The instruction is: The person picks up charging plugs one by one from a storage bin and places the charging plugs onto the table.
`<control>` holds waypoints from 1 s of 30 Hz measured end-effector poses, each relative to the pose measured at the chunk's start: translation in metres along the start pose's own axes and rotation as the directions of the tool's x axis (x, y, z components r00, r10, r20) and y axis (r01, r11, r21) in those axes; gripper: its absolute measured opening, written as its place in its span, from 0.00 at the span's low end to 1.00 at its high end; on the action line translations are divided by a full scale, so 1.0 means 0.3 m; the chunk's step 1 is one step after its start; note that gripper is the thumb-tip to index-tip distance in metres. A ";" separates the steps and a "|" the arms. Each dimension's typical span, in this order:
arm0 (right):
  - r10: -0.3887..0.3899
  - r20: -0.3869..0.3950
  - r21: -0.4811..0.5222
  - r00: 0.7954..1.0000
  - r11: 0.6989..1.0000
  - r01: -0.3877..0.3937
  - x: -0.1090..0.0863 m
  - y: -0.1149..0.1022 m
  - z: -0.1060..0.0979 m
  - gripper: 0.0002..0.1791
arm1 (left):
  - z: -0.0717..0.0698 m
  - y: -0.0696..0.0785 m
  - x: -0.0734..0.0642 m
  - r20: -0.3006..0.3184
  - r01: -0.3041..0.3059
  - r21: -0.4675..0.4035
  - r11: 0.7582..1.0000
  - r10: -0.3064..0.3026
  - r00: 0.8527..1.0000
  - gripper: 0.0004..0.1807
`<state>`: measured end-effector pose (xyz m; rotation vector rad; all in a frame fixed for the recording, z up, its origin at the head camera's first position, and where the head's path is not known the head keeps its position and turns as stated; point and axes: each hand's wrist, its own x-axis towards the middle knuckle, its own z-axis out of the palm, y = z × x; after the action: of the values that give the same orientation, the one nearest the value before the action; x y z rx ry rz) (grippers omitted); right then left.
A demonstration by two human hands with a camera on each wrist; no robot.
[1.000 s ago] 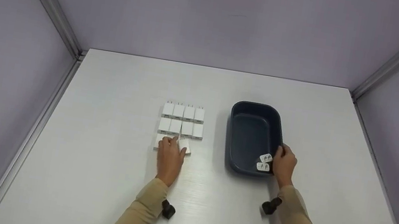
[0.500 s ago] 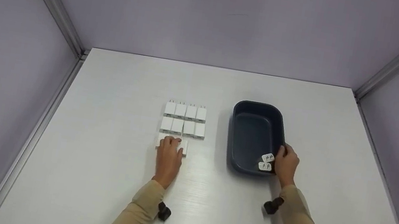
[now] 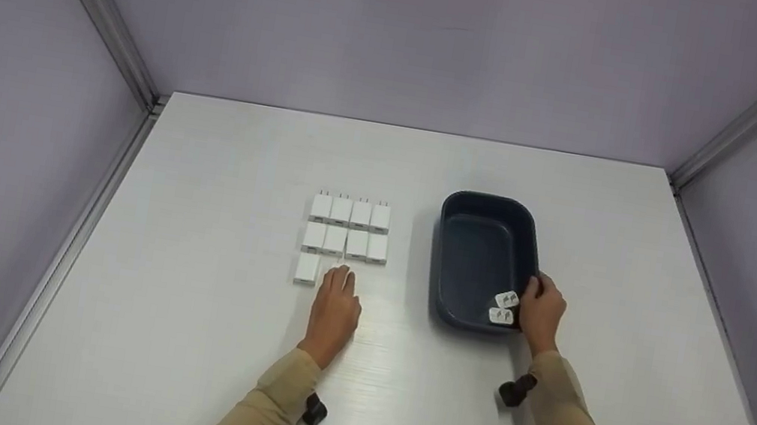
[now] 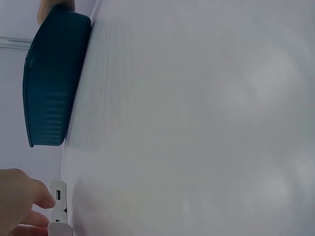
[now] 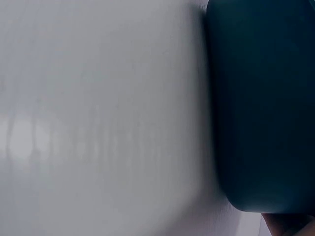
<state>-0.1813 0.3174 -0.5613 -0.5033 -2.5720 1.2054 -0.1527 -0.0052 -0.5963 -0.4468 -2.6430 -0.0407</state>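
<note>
My left hand (image 3: 336,312) reaches over the front row of white plug-in chargers, its fingers extended. Beside it, to the left, lies a front-row charger (image 3: 306,269). The area under my fingertips is hidden in the head view. In the left wrist view, a gap shows between my thumb (image 4: 45,199) and fingers, right at white chargers, one with a USB port (image 4: 58,194) facing me. My right hand (image 3: 542,313) grips the right rim of a dark blue bin (image 3: 440,268). Inside, two chargers (image 3: 501,316) lie by its near right corner, prongs up.
Behind the front row, two tidy rows of white chargers stand side by side, a middle-row one (image 3: 377,248) and a back-row one (image 3: 380,218) among them. They lie on a white table (image 3: 202,321) bounded by pale walls (image 3: 406,34) at the back and sides.
My left hand first squares the tilted front-row charger against its neighbour, then shifts right, uncovering the leftmost one. My right hand and the bin stay in place.
</note>
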 end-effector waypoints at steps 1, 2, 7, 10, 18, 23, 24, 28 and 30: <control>0.001 0.002 0.000 1.000 1.000 -0.001 0.001 0.001 0.001 0.22 | 0.000 -0.005 0.001 -0.001 -0.013 0.021 1.000 0.013 1.000 0.15; 0.004 0.003 0.002 1.000 1.000 -0.004 0.000 0.001 0.001 0.22 | 0.001 -0.010 0.001 -0.004 -0.022 0.032 0.999 0.022 1.000 0.13; 0.019 0.016 0.002 1.000 1.000 -0.019 0.001 0.002 0.002 0.22 | -0.002 -0.024 -0.001 -0.002 0.025 -0.044 0.999 -0.025 1.000 0.15; 0.021 0.015 0.004 1.000 1.000 -0.021 -0.001 -0.001 0.001 0.22 | -0.009 -0.026 -0.004 0.007 0.097 -0.148 0.984 -0.097 0.995 0.19; 0.017 0.011 0.002 1.000 1.000 -0.017 -0.003 -0.008 -0.002 0.21 | -0.004 -0.034 -0.002 0.009 0.170 -0.227 0.959 -0.172 0.985 0.21; 0.019 0.017 0.011 1.000 1.000 -0.019 0.002 -0.006 -0.001 0.22 | -0.008 -0.030 0.001 0.039 0.185 -0.229 0.956 -0.181 0.983 0.22; 0.021 0.019 0.015 1.000 1.000 -0.021 0.002 -0.004 -0.001 0.22 | -0.008 -0.028 0.001 0.044 0.188 -0.230 0.955 -0.182 0.982 0.21; 0.034 0.028 0.017 0.999 0.999 -0.035 -0.001 0.001 0.000 0.22 | -0.012 -0.021 -0.002 0.060 0.193 -0.252 0.948 -0.184 0.981 0.21; 0.035 0.027 0.015 0.999 0.999 -0.036 -0.002 0.004 -0.001 0.22 | -0.016 -0.017 -0.002 0.061 0.193 -0.268 0.944 -0.183 0.981 0.21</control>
<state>-0.1805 0.3180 -0.5622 -0.5353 -2.5841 1.2514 -0.1516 -0.0108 -0.5921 -0.2826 -2.7162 -0.4675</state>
